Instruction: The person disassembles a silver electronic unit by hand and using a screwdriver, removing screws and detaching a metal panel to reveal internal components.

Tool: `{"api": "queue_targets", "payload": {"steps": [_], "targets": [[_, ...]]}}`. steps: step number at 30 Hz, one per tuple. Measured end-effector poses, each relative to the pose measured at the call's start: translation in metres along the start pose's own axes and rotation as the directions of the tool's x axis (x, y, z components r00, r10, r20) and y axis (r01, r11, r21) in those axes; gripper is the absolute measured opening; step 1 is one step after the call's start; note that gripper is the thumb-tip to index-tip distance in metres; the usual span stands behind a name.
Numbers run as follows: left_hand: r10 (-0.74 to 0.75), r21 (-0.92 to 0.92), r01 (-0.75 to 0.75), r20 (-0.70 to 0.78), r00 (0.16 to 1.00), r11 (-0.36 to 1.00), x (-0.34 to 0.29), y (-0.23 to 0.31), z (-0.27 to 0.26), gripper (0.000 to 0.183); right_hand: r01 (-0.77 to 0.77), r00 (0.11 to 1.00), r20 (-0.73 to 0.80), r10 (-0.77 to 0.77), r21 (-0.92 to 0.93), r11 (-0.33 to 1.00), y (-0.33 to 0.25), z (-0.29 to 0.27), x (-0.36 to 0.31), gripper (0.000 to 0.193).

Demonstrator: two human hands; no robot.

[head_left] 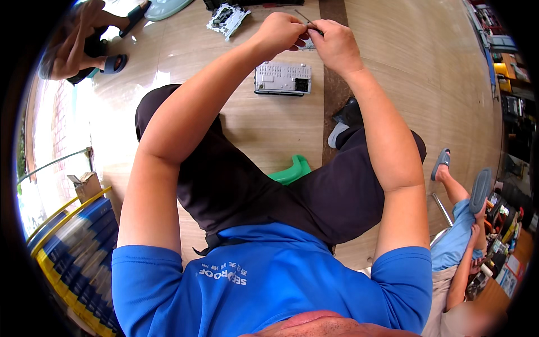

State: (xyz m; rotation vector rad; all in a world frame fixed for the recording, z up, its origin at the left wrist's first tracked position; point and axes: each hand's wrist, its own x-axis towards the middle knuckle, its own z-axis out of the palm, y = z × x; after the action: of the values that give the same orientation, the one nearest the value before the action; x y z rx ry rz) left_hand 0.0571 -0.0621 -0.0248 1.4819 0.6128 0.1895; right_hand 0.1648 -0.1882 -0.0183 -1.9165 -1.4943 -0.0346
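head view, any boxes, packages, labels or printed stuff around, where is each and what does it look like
Cardboard box: far left by the glass railing, small, brown, flaps open.
Shirt print: on the blue shirt's chest, a short strip of white lettering.
Packaged goods: far right edge on a shelf, small and multicoloured, too blurred to tell apart.
No screens visible.

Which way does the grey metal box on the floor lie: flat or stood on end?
Flat. The grey metal box lies with its broad perforated face up on the wooden floor, below both hands.
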Motion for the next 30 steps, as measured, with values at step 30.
{"api": "queue_targets", "payload": {"steps": [30], "targets": [[0.151, 0.236, -0.210, 0.246, 0.957, 0.949, -0.011, 0.058, 0.006, 0.027, -0.405, 0.910, 0.070, 0.409, 0.357, 0.841, -0.001, -0.041, 0.006, 0.018]]}}
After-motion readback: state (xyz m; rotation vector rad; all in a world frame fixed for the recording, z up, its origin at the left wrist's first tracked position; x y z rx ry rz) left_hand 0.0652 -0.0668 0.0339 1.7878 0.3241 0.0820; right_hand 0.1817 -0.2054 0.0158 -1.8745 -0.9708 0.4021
